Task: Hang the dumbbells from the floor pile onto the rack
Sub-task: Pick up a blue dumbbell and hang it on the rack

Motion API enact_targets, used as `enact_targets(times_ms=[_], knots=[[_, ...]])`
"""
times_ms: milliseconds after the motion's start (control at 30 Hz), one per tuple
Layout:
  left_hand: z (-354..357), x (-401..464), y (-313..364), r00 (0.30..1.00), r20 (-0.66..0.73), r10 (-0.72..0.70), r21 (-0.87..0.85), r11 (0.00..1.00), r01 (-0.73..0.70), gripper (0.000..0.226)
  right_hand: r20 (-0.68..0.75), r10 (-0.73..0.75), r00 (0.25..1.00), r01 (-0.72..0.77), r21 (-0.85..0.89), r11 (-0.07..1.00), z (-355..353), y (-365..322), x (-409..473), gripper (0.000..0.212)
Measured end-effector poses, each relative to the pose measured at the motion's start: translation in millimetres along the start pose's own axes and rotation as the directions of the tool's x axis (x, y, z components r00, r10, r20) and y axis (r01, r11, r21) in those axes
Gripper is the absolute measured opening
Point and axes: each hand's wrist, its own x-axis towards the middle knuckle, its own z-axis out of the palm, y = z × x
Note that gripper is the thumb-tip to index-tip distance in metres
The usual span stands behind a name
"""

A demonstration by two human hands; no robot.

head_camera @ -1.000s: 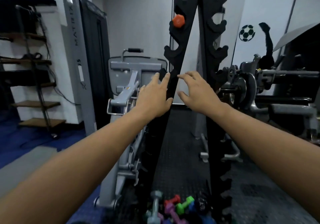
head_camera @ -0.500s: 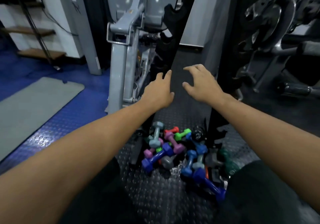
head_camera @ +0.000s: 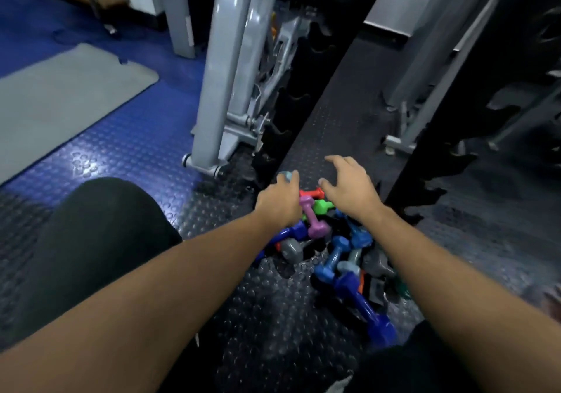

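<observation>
Pile point(head_camera: 331, 244) of small dumbbells sits on the studded black floor point(head_camera: 273, 307) between the rack's point(head_camera: 306, 95) two black uprights, at about 12 o'clock from the person, low centre of view. Much of the pile is hidden under both hands and the right forearm; the dark pieces at its right edge are hard to make out, so no full count. Visible by colour: one red point(head_camera: 309, 193), one green point(head_camera: 321, 206), one pink point(head_camera: 314, 219), at least three blue, about two grey. Left hand point(head_camera: 280, 203) hangs over the pile's 10 o'clock edge, fingers loosely bent over a grey-blue end point(head_camera: 285, 176); contact is unclear, grip cannot be told. Right hand point(head_camera: 352, 187) hovers at 12 o'clock, fingers spread wide, holding nothing. Rack top is cut off by the frame. Open floor lies at 6 o'clock; a grey mat point(head_camera: 60, 101) lies at 10 o'clock.
</observation>
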Motion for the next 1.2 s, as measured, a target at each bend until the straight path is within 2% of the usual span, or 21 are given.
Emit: enact_targets(times_ms=[67, 167, 367, 600, 700, 767, 867, 967, 1067, 1200], knots=[[36, 4, -16, 0.996, 0.044, -0.075, -0.045, 0.996, 0.077, 0.082, 0.072, 0.018, 0.997, -0.02, 0.021, 1.0, 38, 12, 7, 0.059], [75, 11, -38, 0.978, 0.126, -0.164, -0.039, 0.985, 0.17, 0.093, 0.155, 0.04, 0.987, -0.049, 0.056, 0.997, 91, 30, 18, 0.057], [146, 9, -78, 0.915, 0.279, -0.293, -0.066, 0.944, 0.322, 0.1, 0.333, 0.086, 0.939, -0.146, 0.161, 0.976, 169, 54, 44, 0.055], [203, 32, -97, 0.762, 0.413, -0.499, -0.093, 0.809, 0.58, 0.11, 0.434, 0.135, 0.891, -0.164, 0.029, 0.986, 222, 65, 69, 0.054], [212, 42, -100, 0.727, 0.414, -0.547, -0.119, 0.76, 0.639, 0.111, 0.453, 0.132, 0.882, -0.109, -0.076, 0.991, 231, 72, 79, 0.055], [217, 48, -105, 0.717, 0.409, -0.564, -0.132, 0.741, 0.659, 0.112, 0.5, 0.143, 0.854, -0.088, -0.132, 0.987, 233, 76, 85, 0.063], [222, 54, -114, 0.717, 0.403, -0.568, -0.155, 0.73, 0.665, 0.104, 0.586, 0.136, 0.799, -0.054, -0.155, 0.986, 235, 85, 95, 0.085], [224, 57, -121, 0.722, 0.38, -0.578, -0.206, 0.708, 0.675, 0.084, 0.677, 0.145, 0.722, -0.028, -0.18, 0.983, 237, 88, 109, 0.104], [222, 60, -123, 0.725, 0.378, -0.576, -0.252, 0.69, 0.679, 0.073, 0.679, 0.175, 0.713, -0.025, -0.225, 0.974, 243, 86, 113, 0.106], [217, 60, -126, 0.732, 0.359, -0.579, -0.256, 0.693, 0.673, 0.065, 0.654, 0.175, 0.736, -0.033, -0.223, 0.974, 242, 89, 113, 0.095]])
